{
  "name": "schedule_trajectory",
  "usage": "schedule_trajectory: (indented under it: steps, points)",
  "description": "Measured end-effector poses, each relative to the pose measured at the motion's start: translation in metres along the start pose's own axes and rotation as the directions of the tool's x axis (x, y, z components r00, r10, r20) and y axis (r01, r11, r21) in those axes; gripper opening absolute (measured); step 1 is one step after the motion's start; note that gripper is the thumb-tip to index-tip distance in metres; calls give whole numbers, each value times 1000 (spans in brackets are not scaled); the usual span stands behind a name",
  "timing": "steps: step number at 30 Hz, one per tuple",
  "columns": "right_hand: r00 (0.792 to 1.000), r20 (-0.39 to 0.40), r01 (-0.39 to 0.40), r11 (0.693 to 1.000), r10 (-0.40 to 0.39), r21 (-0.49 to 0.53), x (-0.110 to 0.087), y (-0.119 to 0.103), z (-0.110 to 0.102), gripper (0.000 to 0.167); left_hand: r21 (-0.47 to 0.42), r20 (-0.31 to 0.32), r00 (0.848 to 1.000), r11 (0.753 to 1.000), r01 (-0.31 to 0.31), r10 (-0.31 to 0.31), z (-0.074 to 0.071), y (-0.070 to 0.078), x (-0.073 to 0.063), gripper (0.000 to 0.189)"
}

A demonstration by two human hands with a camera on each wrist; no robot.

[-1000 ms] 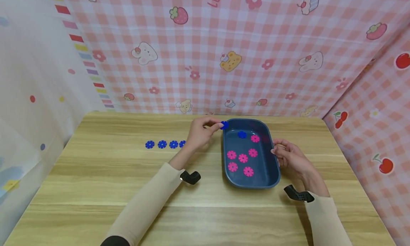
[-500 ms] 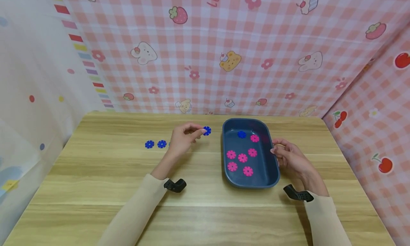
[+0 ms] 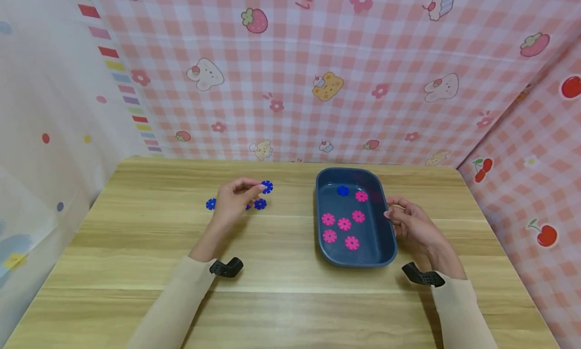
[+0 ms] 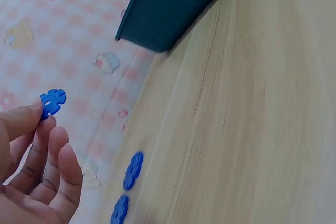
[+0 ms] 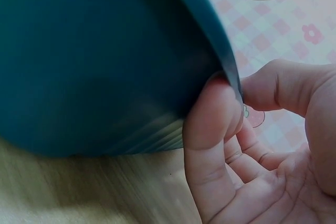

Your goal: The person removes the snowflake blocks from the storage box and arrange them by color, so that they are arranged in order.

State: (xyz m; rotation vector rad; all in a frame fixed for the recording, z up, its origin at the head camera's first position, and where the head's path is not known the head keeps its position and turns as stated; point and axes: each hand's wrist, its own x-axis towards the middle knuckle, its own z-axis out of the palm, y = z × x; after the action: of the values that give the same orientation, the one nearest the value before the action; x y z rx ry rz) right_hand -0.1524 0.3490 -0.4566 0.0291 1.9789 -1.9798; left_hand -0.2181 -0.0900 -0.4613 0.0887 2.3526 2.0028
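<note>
My left hand (image 3: 232, 204) pinches a blue snowflake disc (image 3: 267, 187) between thumb and fingers, above the table left of the tray. The same blue snowflake disc (image 4: 53, 103) shows in the left wrist view. Below the hand lies a row of blue discs (image 3: 260, 204), some hidden behind it; its leftmost blue disc (image 3: 211, 204) peeks out by the wrist side. My right hand (image 3: 415, 225) holds the right rim of a dark blue tray (image 3: 391, 250); in the right wrist view, thumb and fingers (image 5: 212, 114) clasp that rim. Several pink discs (image 3: 344, 224) and one blue disc (image 3: 343, 190) lie inside the tray.
The wooden table (image 3: 272, 308) ends at the back against a pink checked cloth (image 3: 281, 56). Another patterned cloth (image 3: 522, 197) hangs on the right, and a white curtain (image 3: 54, 86) on the left.
My left hand has carried the pinched blue disc leftward from the tray's left rim to above the row, covering different discs. The right hand and tray have stayed in place.
</note>
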Motion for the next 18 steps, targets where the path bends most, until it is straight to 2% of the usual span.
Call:
schedule_trajectory:
  steps: [8,18]
  points:
    - [1000,-8,-14,1000,14,-10,2,3,0,26,-3,-60,997,999,53,-53,-25,-4,-3,30]
    - [1000,-5,6,1000,-6,20,2,1,0,29,-31,-120,991,998,55,-58,-56,-15,-6,26]
